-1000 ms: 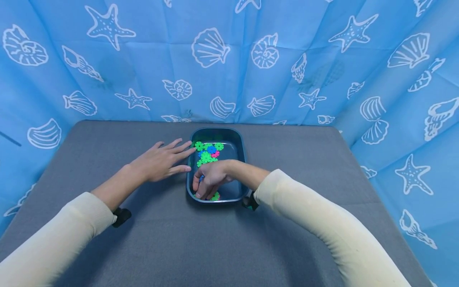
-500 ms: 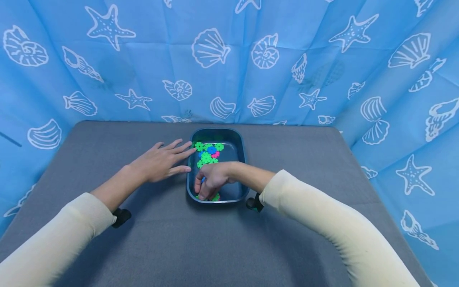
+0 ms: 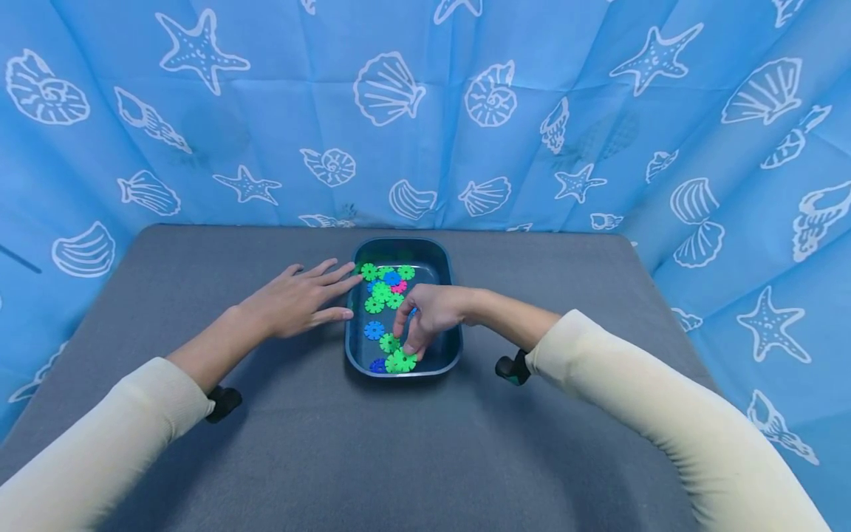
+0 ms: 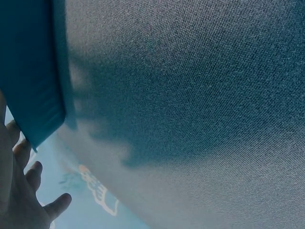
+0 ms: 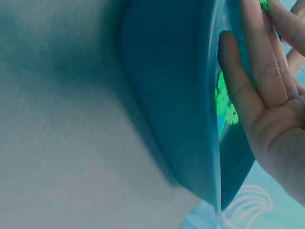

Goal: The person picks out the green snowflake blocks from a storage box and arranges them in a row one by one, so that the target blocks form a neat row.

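A dark blue tray [image 3: 449,318] sits on the table and holds several flat, notched plastic flower discs. Green discs [image 3: 380,292] lie toward its back, with a blue disc [image 3: 374,330] farther forward. My right hand [image 3: 437,310] is inside the tray, thumb and index finger close together at a green disc [image 3: 389,343]. In the right wrist view, a bit of green disc [image 5: 264,5] shows at the thumb tip, seemingly pinched. Its fingertips are partly hidden. My left hand [image 3: 295,299] is spread beside the tray's left rim, fingertips against it, holding nothing.
More green discs [image 3: 401,361] and a dark blue disc [image 3: 377,366] lie at the tray's front. A pink disc [image 3: 400,286] is among those at the back. Grey cloth covers the table [image 3: 372,451]. A blue curtain [image 3: 266,111] hangs behind it.
My right hand has moved right and slightly back from the tray's front left corner, uncovering blue and green discs there. My left hand stays at the rim.
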`<state>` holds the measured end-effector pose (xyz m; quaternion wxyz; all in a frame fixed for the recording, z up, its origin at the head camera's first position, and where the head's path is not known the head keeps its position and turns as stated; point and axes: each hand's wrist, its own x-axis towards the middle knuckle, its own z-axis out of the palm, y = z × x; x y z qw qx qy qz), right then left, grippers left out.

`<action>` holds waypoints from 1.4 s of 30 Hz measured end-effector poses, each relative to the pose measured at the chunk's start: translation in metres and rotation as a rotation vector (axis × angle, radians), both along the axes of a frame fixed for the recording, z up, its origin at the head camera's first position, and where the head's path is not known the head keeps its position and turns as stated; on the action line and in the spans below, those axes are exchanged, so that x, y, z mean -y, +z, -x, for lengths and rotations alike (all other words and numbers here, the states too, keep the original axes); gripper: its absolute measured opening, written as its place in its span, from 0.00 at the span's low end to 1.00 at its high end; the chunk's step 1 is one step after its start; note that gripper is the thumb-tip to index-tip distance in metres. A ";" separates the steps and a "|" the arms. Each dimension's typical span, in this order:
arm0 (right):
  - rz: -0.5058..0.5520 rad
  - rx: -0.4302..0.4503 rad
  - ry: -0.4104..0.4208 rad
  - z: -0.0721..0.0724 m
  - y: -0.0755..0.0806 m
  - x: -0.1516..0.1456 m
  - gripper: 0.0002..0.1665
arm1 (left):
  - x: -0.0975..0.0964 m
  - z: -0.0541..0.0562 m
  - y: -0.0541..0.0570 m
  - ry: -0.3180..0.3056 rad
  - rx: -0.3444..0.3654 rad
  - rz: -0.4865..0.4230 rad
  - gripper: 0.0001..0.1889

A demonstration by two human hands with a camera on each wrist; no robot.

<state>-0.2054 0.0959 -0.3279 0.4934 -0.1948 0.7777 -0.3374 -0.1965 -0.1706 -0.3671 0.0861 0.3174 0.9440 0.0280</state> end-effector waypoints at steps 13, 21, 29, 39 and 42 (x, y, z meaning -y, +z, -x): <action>0.072 -0.151 -0.150 0.014 0.016 -0.049 0.22 | 0.002 0.000 -0.001 -0.007 -0.009 -0.005 0.39; 0.139 -0.272 -0.362 0.029 0.011 -0.088 0.19 | 0.001 0.000 0.000 -0.020 -0.017 0.001 0.38; 0.180 -0.402 -0.539 0.043 -0.018 -0.124 0.14 | 0.001 0.001 -0.001 -0.029 -0.016 -0.006 0.39; 0.148 -0.385 -0.690 0.055 -0.050 -0.138 0.15 | 0.000 0.001 -0.001 -0.015 -0.004 0.000 0.39; 0.108 -0.395 -0.683 0.057 -0.058 -0.136 0.14 | 0.000 0.001 -0.001 -0.008 0.003 -0.001 0.38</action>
